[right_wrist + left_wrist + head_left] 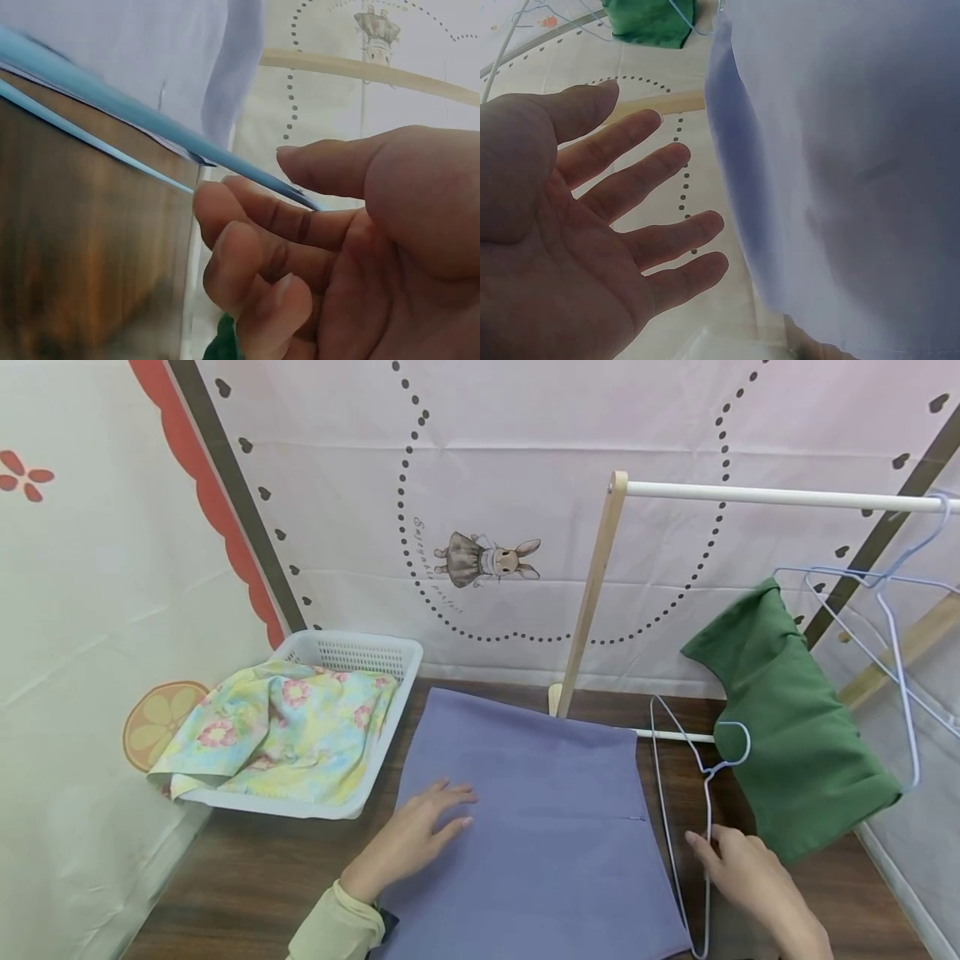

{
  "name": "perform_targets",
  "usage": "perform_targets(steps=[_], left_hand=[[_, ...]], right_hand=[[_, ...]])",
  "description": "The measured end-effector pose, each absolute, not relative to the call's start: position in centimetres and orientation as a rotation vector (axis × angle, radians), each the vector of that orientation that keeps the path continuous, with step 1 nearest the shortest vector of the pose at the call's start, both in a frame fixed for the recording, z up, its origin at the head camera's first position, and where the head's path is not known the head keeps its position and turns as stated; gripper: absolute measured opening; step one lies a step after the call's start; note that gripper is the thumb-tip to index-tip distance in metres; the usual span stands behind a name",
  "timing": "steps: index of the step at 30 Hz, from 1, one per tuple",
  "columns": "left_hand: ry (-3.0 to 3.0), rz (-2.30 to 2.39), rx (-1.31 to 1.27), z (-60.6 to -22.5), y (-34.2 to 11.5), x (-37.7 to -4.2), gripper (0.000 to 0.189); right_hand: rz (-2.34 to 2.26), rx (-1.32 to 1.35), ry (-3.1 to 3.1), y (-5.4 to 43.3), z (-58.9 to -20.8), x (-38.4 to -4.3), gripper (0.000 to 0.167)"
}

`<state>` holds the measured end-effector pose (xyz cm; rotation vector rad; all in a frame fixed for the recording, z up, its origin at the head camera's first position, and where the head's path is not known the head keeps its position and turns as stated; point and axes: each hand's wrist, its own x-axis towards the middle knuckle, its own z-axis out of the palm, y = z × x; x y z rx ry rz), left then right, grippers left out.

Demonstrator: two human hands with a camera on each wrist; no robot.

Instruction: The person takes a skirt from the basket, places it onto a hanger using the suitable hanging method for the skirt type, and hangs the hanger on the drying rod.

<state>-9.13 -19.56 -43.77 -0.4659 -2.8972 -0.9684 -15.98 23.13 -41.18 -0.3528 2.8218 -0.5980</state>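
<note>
Left of the fingers of the left hand point(408, 835), a floral cloth point(300, 727) lies in a white basket point(352, 653). Those fingers — spread, relaxed, gripping nothing — are over a purple cloth point(540, 835) spread flat below and to their right; whether they touch it cannot be told. Beside the cloth's right edge, the right hand point(753, 872) pinches a blue hanger point(154, 120) between thumb and curled fingers. Beyond those fingers, a green cloth point(802, 735) hangs from another hanger point(887, 578) on a white rail point(750, 493). The work looks partway along — green piece up, purple one not yet hung, floral one apparently left to do.
</note>
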Motion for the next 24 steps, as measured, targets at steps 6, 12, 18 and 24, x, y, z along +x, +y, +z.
perform_targets(steps=[6, 12, 18, 24], left_hand=[[-2.898, -0.971, -0.465, -44.2, -19.5, -9.4, 0.037], [-2.916, -0.952, -0.497, -44.7, -19.3, -9.8, 0.038], [-2.945, -0.958, -0.536, -44.3, -18.8, -10.1, 0.037], [-2.97, -0.908, -0.574, -44.4, -18.0, -10.8, 0.036]], right_hand=[[-0.635, -0.389, 2.86, 22.9, -40.6, -17.6, 0.039], [-0.68, -0.338, 2.915, 22.5, -40.5, -18.5, 0.04], [-0.71, -0.299, 2.963, 22.1, -40.3, -19.3, 0.046], [-0.738, -0.3, 2.987, 22.0, -39.9, -19.8, 0.053]])
